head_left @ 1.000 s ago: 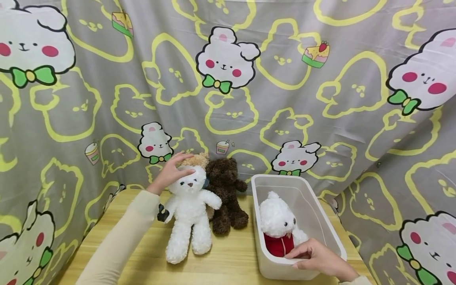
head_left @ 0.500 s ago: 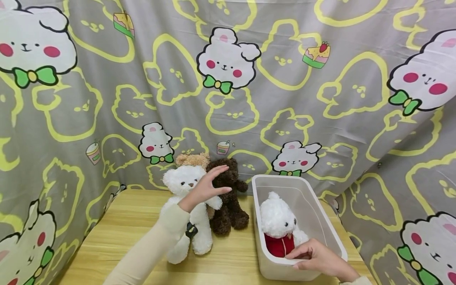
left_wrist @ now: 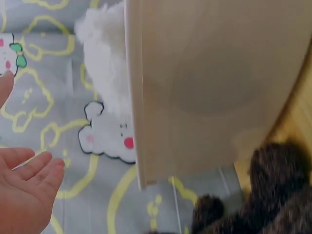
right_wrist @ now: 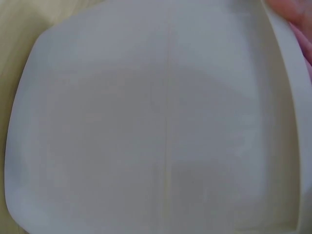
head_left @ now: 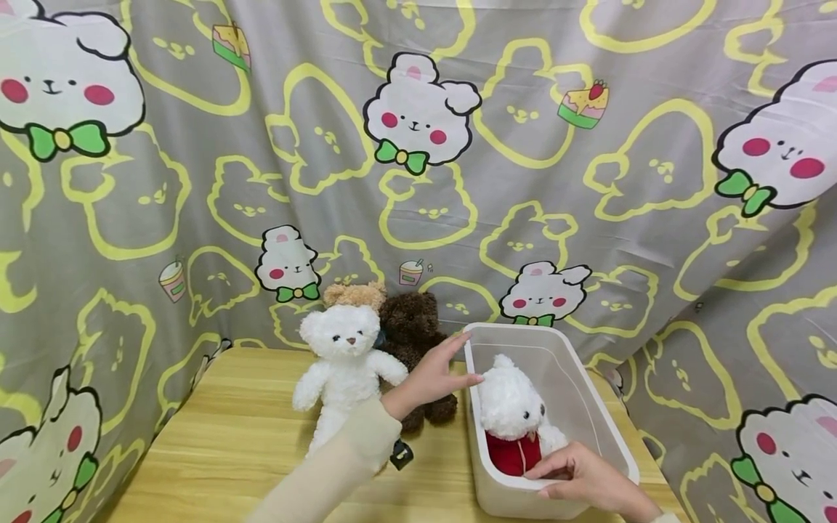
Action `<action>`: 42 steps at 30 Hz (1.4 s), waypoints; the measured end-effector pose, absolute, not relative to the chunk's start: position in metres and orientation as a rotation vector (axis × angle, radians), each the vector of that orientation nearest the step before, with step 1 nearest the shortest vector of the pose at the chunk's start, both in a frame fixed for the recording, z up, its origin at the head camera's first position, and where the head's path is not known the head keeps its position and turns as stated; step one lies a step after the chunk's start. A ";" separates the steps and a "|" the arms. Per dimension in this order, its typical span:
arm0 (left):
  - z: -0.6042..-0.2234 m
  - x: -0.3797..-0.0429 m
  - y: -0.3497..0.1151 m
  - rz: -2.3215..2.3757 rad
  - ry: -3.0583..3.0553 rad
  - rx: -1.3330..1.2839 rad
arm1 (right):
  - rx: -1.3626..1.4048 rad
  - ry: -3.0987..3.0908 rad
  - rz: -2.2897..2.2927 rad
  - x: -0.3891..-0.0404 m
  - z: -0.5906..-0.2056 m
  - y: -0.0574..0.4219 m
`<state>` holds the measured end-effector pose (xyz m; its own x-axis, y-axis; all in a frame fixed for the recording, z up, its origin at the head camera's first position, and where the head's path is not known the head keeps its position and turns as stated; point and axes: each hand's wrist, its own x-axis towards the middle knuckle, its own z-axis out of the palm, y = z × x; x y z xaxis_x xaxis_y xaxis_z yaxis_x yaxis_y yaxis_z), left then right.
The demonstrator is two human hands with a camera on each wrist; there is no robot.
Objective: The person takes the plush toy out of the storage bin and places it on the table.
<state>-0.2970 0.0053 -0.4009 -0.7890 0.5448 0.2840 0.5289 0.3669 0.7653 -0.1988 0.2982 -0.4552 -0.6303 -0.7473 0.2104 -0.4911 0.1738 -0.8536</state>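
My left hand [head_left: 434, 374], fingers spread, reaches the left rim of a light grey plastic bin [head_left: 503, 503]. In the left wrist view a gap shows between this hand [left_wrist: 24, 197] and the bin wall [left_wrist: 204, 92]. My right hand [head_left: 588, 476] pinches the near rim, thumb outside and fingers over the edge. The right wrist view is mostly filled by the bin's outer wall [right_wrist: 122, 122]. Inside the bin sits a white teddy bear [head_left: 513, 396] in a red top. A second white teddy bear [head_left: 343, 356] is on the table, its lower part hidden by my left sleeve.
A dark brown teddy bear [head_left: 408, 319] sits behind my left hand. The head of a tan teddy bear [head_left: 356, 294] shows behind the white one. A patterned grey curtain [head_left: 431, 240] surrounds the wooden table [head_left: 216, 428].
My left hand has left the white teddy bear's head on the table and moved right, past the brown bear, to the bin's left rim. My right hand has stayed on the near rim.
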 end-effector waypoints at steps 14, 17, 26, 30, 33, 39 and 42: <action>-0.419 -0.285 0.069 1.428 2.677 0.838 | -1.221 2.214 -1.431 -0.200 -0.456 0.299; -0.426 -0.283 0.081 1.374 2.717 0.764 | -1.235 2.227 -1.428 -0.200 -0.456 0.299; -0.441 -0.279 0.100 1.023 2.955 0.733 | -1.262 2.258 -1.406 -0.200 -0.456 0.299; -0.441 -0.278 0.103 0.892 3.015 0.792 | -1.263 2.267 -1.393 -0.200 -0.455 0.299; -0.441 -0.279 0.104 0.837 3.017 0.853 | -1.250 2.251 -1.400 -0.200 -0.455 0.300; -0.440 -0.280 0.108 0.706 3.010 0.977 | -1.276 2.230 -1.425 -0.201 -0.455 0.299; -0.440 -0.280 0.111 0.744 2.979 0.963 | -1.295 2.241 -1.417 -0.201 -0.456 0.298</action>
<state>-0.2802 0.1105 -0.4395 -0.8182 0.5355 0.2091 0.5710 0.7145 0.4044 -0.2011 0.2982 -0.4559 -0.6000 -0.7517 0.2737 -0.5696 0.1612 -0.8060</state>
